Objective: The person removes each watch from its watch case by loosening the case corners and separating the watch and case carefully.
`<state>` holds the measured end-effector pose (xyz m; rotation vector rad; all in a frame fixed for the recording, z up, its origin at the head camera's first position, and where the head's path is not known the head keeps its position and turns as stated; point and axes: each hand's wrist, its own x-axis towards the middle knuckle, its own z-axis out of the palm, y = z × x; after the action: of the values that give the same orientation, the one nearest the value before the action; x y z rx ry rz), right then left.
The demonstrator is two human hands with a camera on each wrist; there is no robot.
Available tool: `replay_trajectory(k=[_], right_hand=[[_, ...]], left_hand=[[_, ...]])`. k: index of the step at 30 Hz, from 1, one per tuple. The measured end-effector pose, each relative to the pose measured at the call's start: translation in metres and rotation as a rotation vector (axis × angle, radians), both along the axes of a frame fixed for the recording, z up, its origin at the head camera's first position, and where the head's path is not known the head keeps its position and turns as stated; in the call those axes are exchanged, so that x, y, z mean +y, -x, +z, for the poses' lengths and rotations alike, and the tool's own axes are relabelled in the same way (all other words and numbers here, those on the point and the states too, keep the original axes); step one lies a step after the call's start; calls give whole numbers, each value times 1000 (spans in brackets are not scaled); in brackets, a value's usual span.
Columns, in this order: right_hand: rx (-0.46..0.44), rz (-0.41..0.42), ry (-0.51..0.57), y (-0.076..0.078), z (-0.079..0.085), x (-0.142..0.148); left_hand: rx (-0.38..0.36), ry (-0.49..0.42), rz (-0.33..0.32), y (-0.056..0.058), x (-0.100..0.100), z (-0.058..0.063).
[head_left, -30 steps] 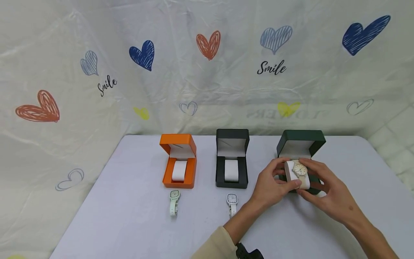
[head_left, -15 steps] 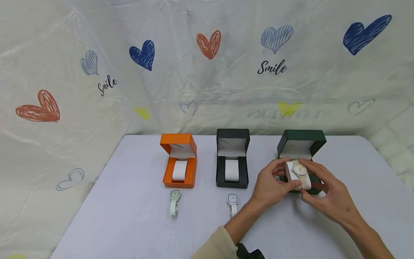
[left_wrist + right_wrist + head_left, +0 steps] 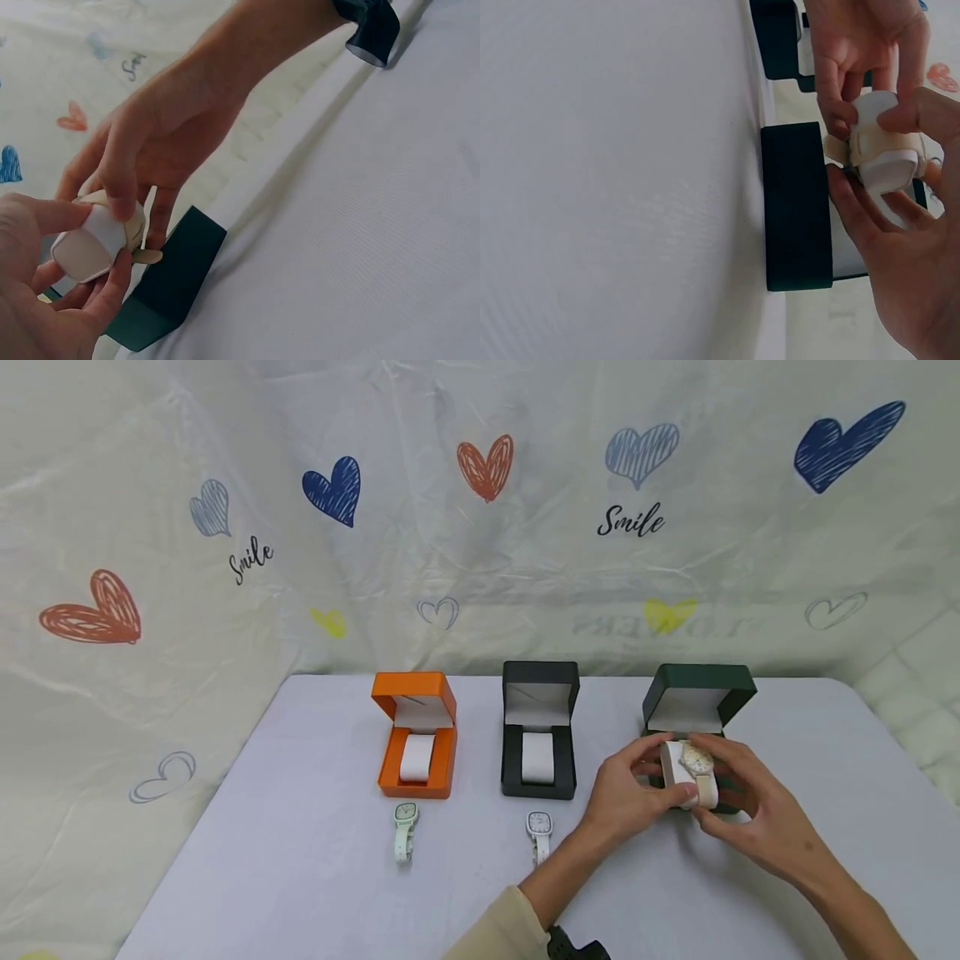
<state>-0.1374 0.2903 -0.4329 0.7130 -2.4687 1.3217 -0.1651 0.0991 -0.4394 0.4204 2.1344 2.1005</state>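
Note:
A watch (image 3: 697, 761) with a cream strap and round pale dial lies around a white watch cushion (image 3: 672, 762), above the base of the open dark green watch box (image 3: 705, 687). My left hand (image 3: 628, 787) grips the cushion by its left end, thumb at the front. From the other side, my right hand (image 3: 772, 810) holds the watch and cushion between thumb and fingers. In the left wrist view, a strap end (image 3: 147, 256) sticks out past the cushion. The right wrist view shows the strap (image 3: 885, 142) wrapped over the cushion. Fingers hide much of the box's base.
An open black watch box (image 3: 537, 693) and an open orange one (image 3: 415, 693) stand to the left, each with a white cushion inside. In front lie a white watch (image 3: 538, 823) and a pale green watch (image 3: 405, 812). A heart-printed curtain hangs behind the white table (image 3: 315, 760).
The watch and cushion have tipped slightly, so the dial looks narrower and sits a little lower. My right thumb and fingers have shifted slightly on them. The left hand keeps its grip.

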Motion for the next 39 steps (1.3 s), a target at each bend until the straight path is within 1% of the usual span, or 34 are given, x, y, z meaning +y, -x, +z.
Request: replay_trajectory(k=[4, 10, 17, 24, 26, 31, 35, 39], right_hand=[[-2, 22, -35, 0, 2, 3], [-11, 30, -29, 0, 5, 7], [-48, 30, 25, -1, 7, 10], [-23, 62, 78, 0, 6, 9], [-21, 49, 68, 0, 6, 8], [-9, -34, 1, -3, 5, 2], [-15, -78, -17, -5, 3, -2], [-27, -99, -24, -7, 2, -4]], left_hand=[[5, 6, -13, -2, 0, -1], [0, 5, 2, -1, -1, 0], [9, 35, 1, -1, -3, 2], [23, 24, -2, 0, -3, 1], [33, 9, -2, 1, -3, 1], [62, -3, 0, 0, -4, 2], [61, -1, 2, -2, -5, 2], [57, -10, 0, -2, -5, 2]])
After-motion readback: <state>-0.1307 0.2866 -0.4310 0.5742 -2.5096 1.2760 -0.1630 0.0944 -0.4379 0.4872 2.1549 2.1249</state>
